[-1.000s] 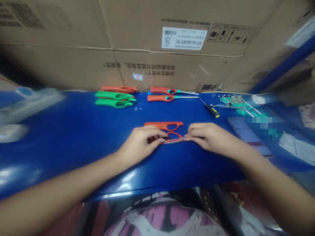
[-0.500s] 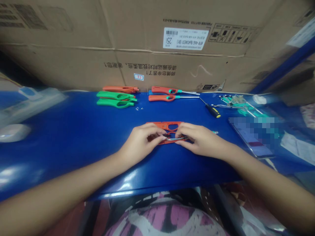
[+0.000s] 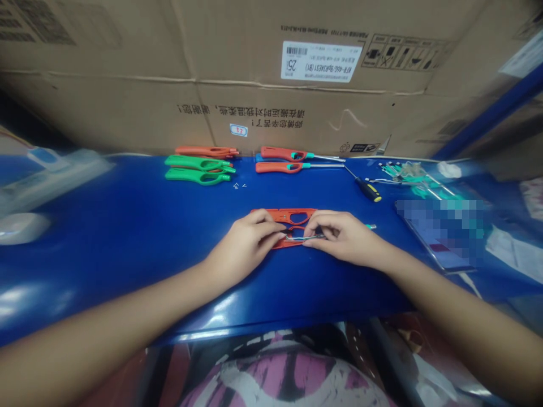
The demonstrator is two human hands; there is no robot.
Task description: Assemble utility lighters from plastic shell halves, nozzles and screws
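Note:
An orange lighter shell half (image 3: 278, 216) lies on the blue table in front of me, inner side up. Just nearer to me is the other orange shell half (image 3: 282, 244), partly covered by my fingers. A thin pale wire (image 3: 297, 238) runs along it between my hands. My left hand (image 3: 250, 240) is closed in a pinch at a small dark part over the nearer half's left portion. With thumb and index finger, my right hand (image 3: 348, 240) pinches the wire near its right end. A teal-and-metal tip (image 3: 372, 226) sticks out beyond my right hand.
Green lighter shells (image 3: 197, 176) and orange shells (image 3: 203, 151) lie at the back left. Assembled lighters (image 3: 278, 167) and a screwdriver (image 3: 368, 190) are at centre back. Teal lighter parts (image 3: 424, 183) and a phone (image 3: 436, 237) lie right. A large cardboard box (image 3: 139, 102) stands behind.
The right fingers have curled in slightly around the wire. My left hand stays at almost the same spot, and the shell halves have barely moved.

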